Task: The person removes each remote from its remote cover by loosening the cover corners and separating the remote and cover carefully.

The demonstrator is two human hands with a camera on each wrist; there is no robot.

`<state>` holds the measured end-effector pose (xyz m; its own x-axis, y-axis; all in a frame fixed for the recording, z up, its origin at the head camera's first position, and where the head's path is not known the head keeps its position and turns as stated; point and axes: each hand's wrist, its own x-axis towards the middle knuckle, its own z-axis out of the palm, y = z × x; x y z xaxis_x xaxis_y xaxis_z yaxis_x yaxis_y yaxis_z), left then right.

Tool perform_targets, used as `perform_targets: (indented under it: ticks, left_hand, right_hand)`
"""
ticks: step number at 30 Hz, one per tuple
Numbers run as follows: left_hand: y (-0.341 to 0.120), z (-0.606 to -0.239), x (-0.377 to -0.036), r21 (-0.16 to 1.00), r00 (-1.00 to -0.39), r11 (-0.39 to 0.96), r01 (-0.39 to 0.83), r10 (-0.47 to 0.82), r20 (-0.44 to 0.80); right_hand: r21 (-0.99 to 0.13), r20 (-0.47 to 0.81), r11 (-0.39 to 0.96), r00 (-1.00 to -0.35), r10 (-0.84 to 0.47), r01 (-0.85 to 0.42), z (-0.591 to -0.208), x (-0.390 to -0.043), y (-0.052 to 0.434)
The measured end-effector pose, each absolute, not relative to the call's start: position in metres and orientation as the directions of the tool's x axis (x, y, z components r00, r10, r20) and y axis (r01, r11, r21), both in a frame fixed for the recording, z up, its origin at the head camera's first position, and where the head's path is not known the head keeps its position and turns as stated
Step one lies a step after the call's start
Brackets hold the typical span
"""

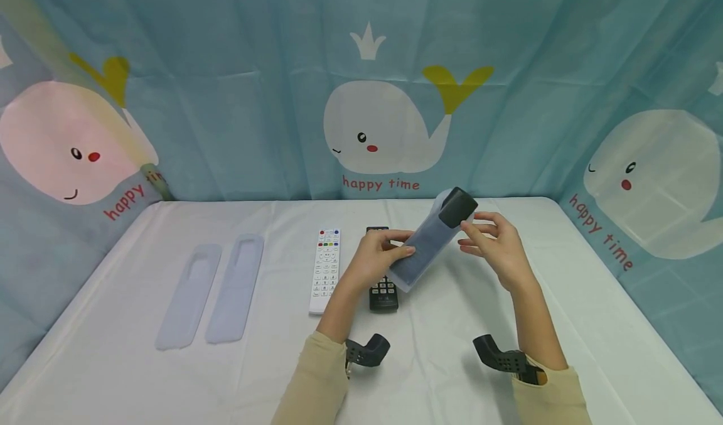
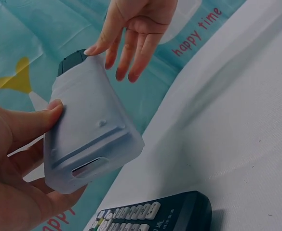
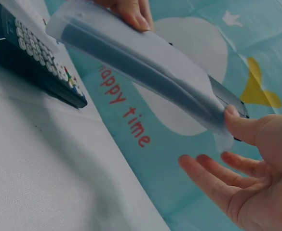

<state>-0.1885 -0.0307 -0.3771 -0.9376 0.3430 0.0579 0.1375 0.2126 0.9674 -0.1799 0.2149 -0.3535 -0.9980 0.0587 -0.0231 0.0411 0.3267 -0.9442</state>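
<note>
A translucent remote control cover is held tilted above the table, with a black remote control inside it. The remote's dark end sticks out of the cover's upper end. My left hand grips the cover by its sides near the lower end, thumb on the near face. At the upper end, my right hand touches the edge with its thumb; its other fingers are spread apart from the cover. The left wrist view shows a slot in the cover's lower end. Most of the remote is seen only dimly through the cover.
A second black remote lies on the white table under my left hand, partly hidden. Left of it is a white remote. Two translucent covers lie further left. A blue curtain with whale prints hangs behind the table.
</note>
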Motion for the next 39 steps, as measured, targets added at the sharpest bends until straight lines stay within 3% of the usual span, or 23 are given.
perform_targets:
  ticks: [9,19,30,39]
  left_hand:
    - [-0.033,-0.378,-0.19,0.975,-0.942,0.179,0.13,0.33,0.065]
    - [-0.038,-0.377,-0.19,0.977,-0.94,0.159,0.139,0.331,0.079]
    - [-0.039,-0.376,-0.191,0.986,-0.949,0.129,0.108,0.308,0.063]
    - [-0.043,-0.374,-0.191,0.987,-0.944,0.115,0.11,0.324,0.067]
  right_hand:
    - [-0.957,0.014,0.29,-0.998,0.065,0.006,-0.352,-0.178,0.219]
    - [-0.943,0.067,0.33,-0.996,0.051,-0.046,-0.35,-0.176,0.221]
    - [-0.927,0.108,0.37,-0.987,0.121,-0.056,-0.351,-0.176,0.223]
    - [-0.91,0.112,0.408,-0.992,0.061,-0.078,-0.35,-0.176,0.231]
